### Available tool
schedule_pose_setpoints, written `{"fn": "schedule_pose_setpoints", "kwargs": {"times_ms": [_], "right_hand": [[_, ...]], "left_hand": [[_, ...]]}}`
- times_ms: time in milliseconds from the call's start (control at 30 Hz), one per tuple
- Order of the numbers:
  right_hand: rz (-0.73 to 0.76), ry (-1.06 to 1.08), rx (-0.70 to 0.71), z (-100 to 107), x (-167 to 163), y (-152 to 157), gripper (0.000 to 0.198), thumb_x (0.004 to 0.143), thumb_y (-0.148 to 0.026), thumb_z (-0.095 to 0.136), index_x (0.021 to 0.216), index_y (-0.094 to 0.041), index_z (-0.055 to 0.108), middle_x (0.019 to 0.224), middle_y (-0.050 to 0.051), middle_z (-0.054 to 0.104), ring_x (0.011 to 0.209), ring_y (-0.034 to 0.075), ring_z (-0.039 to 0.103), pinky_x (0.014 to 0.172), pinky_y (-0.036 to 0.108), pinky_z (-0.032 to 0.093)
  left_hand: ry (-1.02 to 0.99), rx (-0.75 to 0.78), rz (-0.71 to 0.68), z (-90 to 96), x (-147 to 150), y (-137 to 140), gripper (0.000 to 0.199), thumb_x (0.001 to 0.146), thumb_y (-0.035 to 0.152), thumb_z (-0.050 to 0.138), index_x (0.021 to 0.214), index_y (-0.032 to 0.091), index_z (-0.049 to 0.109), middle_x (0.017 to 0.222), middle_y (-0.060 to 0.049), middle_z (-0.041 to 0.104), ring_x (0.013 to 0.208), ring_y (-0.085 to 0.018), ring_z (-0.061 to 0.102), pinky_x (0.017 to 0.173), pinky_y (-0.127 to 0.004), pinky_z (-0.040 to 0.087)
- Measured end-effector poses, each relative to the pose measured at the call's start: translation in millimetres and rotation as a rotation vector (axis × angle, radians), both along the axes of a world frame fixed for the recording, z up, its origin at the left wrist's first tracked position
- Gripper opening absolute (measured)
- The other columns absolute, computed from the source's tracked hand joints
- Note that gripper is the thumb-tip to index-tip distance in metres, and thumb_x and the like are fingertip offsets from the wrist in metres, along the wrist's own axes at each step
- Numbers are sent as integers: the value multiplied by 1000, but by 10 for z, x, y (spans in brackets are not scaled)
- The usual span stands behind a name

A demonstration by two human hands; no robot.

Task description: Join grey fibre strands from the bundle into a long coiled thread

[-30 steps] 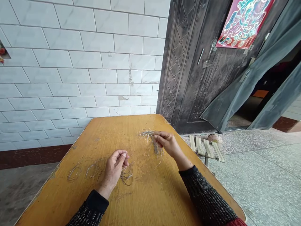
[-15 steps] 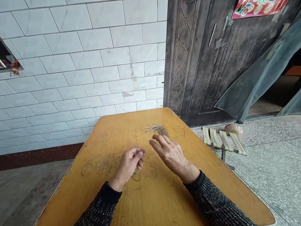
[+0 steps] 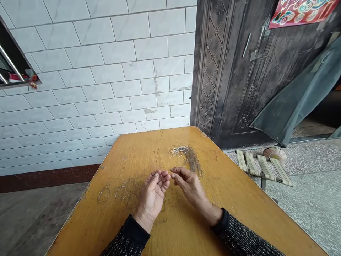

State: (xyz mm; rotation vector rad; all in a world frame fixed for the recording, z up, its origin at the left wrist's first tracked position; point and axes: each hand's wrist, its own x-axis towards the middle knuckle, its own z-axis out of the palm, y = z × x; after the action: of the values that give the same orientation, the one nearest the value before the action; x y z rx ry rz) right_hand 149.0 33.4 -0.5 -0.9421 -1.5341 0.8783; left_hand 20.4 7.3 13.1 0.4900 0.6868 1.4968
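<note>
My left hand [image 3: 153, 193] is turned palm up over the table, thumb pressed against the fingers. A thin wire [image 3: 157, 152] rises from that pinch and points away from me. Close beside its fingertips, my right hand [image 3: 188, 185] pinches with thumb and forefinger; whatever is between them is too fine to make out. Beyond my right hand lies a bundle of loose wires [image 3: 193, 158], bent in an arc. Several wire coils [image 3: 122, 192] rest on the table to the left, some partly hidden by my left hand.
The yellow wooden table [image 3: 186, 227] reaches toward a white tiled wall [image 3: 119, 78]. A dark carved door [image 3: 231, 85] stands behind at right, beside a hanging grey-green curtain [image 3: 295, 103]. A stool with striped straps [image 3: 263, 165] is right of the table.
My right hand has come down and left, closing from loosely spread fingers into a pinch beside my left. My left hand has turned palm up, and the wire now stands out above it.
</note>
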Motion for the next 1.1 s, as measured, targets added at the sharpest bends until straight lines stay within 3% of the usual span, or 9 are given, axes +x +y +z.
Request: {"fn": "schedule_pose_setpoints", "kwargs": {"times_ms": [133,300,533,833,1100], "right_hand": [[107,281,-144,40,15,-13,26,75,-42,59,72,-17,60,56,-3,54,48,8,47,47,20,39],[229,464,-286,109,45,-48,28,73,-45,62,74,-18,56,77,2,64,57,9,58,49,20,44],[286,600,-401,74,45,-40,29,67,-41,69,77,-18,55,64,-3,60,47,6,52,46,17,43],[227,528,-327,111,61,-72,28,72,-41,63,89,-20,56,69,-4,54,50,6,50,48,19,43],[217,551,-323,115,55,-66,25,74,-42,62,87,-20,56,65,-5,49,49,5,45,48,19,43]], "left_hand": [[-2,-23,-75,-32,50,-57,13,71,20,68,80,15,60,86,-5,67,77,-14,64,64,-23,50],[44,4,-92,-68,38,-49,14,71,25,69,78,16,61,84,0,62,67,-8,57,51,-17,43],[62,53,-134,-30,-6,-32,24,64,23,73,83,18,59,67,4,57,52,-4,48,45,-14,34],[359,103,-40,-68,23,-36,17,72,29,64,77,17,53,72,-1,60,59,-9,53,54,-20,40],[214,101,-26,-61,62,-48,17,71,23,65,78,16,51,73,-2,62,63,-9,55,62,-22,43]]}}
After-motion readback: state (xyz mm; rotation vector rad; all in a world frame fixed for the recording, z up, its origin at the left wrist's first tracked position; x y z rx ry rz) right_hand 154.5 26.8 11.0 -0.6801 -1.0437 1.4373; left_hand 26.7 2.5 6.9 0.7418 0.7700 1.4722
